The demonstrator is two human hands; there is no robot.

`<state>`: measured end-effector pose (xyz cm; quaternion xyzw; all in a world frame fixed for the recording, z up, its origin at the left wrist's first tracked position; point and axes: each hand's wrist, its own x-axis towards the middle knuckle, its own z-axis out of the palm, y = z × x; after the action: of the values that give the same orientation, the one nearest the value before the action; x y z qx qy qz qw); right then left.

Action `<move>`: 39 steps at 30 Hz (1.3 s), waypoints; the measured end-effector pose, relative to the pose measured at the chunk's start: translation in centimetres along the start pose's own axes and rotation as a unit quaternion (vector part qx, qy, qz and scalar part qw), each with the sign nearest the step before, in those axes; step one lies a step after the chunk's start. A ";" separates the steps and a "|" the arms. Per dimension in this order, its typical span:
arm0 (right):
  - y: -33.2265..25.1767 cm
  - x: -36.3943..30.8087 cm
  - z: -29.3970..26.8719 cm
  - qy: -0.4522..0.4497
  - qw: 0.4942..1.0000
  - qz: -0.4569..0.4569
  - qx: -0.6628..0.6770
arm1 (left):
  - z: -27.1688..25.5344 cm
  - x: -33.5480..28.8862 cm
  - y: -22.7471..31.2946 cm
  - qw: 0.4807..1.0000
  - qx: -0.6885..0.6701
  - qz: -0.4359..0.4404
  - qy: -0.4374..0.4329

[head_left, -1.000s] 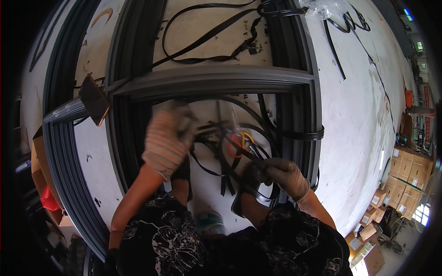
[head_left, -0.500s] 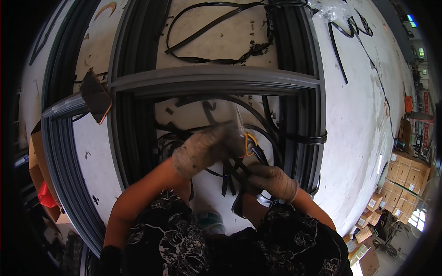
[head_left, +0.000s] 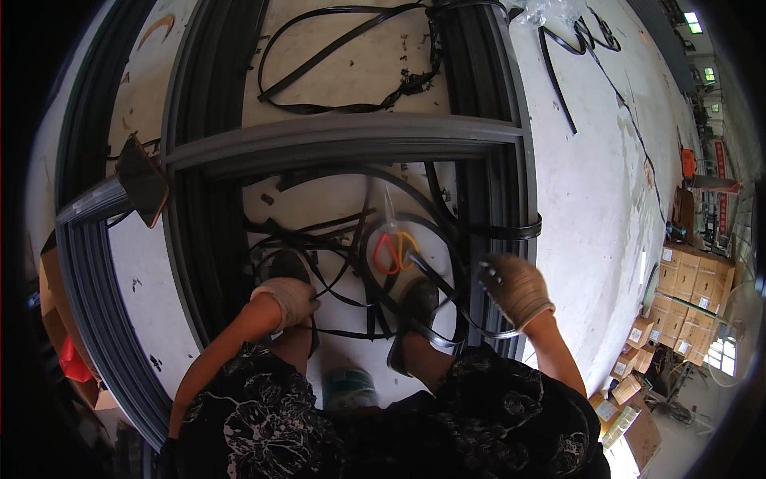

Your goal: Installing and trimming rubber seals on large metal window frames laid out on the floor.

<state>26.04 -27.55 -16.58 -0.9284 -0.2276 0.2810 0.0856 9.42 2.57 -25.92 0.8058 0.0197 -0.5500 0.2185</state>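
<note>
Scissors (head_left: pixel 396 251) with red and yellow handle loops show slightly blurred amid black rubber-like strips (head_left: pixel 351 215), inside the dark frame (head_left: pixel 343 132) at my feet. My left hand (head_left: pixel 289 302), in a pale glove, is down by my left leg, above the shoe. Its fingers point right, look loose and hold nothing visible. My right hand (head_left: pixel 515 291), gloved with blackened fingertips, hovers over the right side of the frame. Its fingers are half bent and a little apart, with nothing visible in them. The scissors are apart from both hands.
A phone-like dark slab (head_left: pixel 144 182) leans at the frame's left corner. Another long loop of black strip (head_left: pixel 343 104) lies beyond the crossbar. A green tub (head_left: pixel 349 389) stands between my legs. Stacked cartons (head_left: pixel 688 299) and clear plastic (head_left: pixel 550 12) are off to the right.
My left hand has let go of the scissors and drawn back left to my leg. The right hand has left the strips and moved right and up. The view has shifted slightly.
</note>
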 end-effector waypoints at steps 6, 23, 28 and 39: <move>5.5 -4.6 9.3 -0.235 0.940 -0.004 -0.246 | 1.4 0.6 -2.3 0.992 0.099 -0.078 -0.008; 2.4 7.1 -1.7 0.024 0.862 -0.212 -0.460 | 2.3 2.0 -1.6 0.990 0.140 0.000 -0.005; 0.5 8.4 -4.5 -0.024 0.905 -0.093 -0.415 | 3.0 1.9 -2.3 0.995 0.083 -0.050 0.012; -0.2 14.9 -18.3 0.384 0.827 -0.182 -0.369 | 4.0 1.8 -2.7 0.996 0.082 0.011 -0.011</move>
<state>47.19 -20.88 -8.59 -0.8656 -0.4276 -0.2241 -0.1329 5.86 3.12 -29.60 0.8150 -0.0372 -0.5562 0.1581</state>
